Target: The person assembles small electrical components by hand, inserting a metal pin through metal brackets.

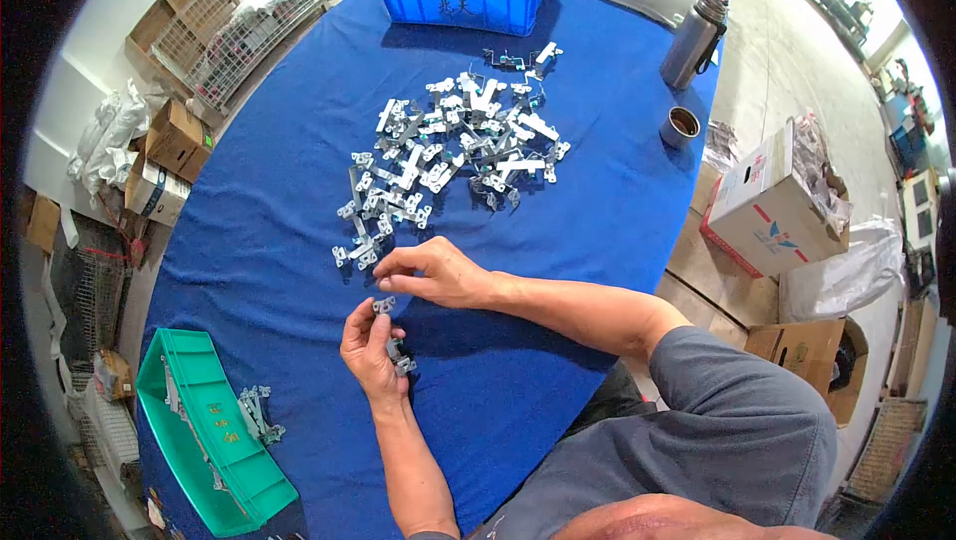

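My left hand is closed around a small metal bracket, whose silvery end with holes sticks up past the thumb. Its other end shows below the palm, beside the wrist. Just above, my right hand has its fingers drawn together near the bracket's top; whatever may be between the fingertips is hidden. Beyond both hands lies a loose pile of similar metal brackets, some with thin bent wires. The nearest ones lie close to my right fingertips.
A blue cloth covers the table. At the left stands a green bin with metal strips inside, and a few brackets lie beside it. A blue crate, steel flask and cup stand farther off. Cartons are on the floor.
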Action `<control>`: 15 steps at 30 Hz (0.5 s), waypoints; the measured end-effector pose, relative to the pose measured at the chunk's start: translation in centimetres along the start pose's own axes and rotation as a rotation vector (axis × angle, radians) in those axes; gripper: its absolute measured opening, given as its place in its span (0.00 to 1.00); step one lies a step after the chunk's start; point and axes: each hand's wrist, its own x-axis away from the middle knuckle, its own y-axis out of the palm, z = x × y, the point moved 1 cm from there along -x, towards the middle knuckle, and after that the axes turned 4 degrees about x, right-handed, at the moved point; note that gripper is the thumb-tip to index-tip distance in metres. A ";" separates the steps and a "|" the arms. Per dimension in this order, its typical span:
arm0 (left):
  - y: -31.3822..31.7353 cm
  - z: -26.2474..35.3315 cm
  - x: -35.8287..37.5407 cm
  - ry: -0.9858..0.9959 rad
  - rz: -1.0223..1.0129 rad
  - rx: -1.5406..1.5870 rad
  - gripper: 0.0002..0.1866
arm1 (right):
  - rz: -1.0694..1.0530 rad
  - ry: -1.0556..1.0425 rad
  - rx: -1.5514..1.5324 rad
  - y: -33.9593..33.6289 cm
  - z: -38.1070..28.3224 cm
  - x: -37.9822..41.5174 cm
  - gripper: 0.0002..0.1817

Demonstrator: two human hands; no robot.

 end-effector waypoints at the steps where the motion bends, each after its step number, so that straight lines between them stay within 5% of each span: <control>1: -0.3 -0.4 -0.2 0.016 0.021 -0.004 0.13 | 0.005 -0.019 0.018 0.1 -0.1 0.0 0.15; 6: 0.1 -0.6 -0.1 0.016 0.090 -0.017 0.13 | 0.026 -0.210 0.026 0.5 -0.8 0.0 0.09; 15: 0.1 -0.3 0.0 -0.028 0.097 -0.042 0.11 | -0.039 -0.142 0.010 0.8 -0.8 0.2 0.09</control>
